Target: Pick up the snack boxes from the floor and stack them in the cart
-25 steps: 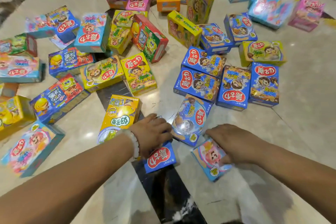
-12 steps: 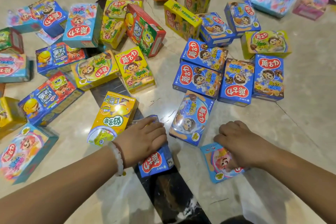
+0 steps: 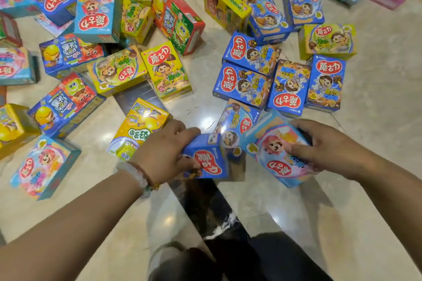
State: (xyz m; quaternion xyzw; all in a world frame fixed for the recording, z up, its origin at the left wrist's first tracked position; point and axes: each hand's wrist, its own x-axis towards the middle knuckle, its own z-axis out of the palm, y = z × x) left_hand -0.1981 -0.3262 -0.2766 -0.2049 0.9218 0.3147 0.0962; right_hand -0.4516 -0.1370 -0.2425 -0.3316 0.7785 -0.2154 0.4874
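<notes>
Above the floor, left hand gripping blue box, right hand gripping light-blue box, both now lifted.

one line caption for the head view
Left hand grips a dark blue box, right hand a light blue box.

Two arms reach out, each hand holding a box.
The left hand (with a bead band on its wrist) curls round a dark blue box; the right hand grips a light blue box.
</notes>
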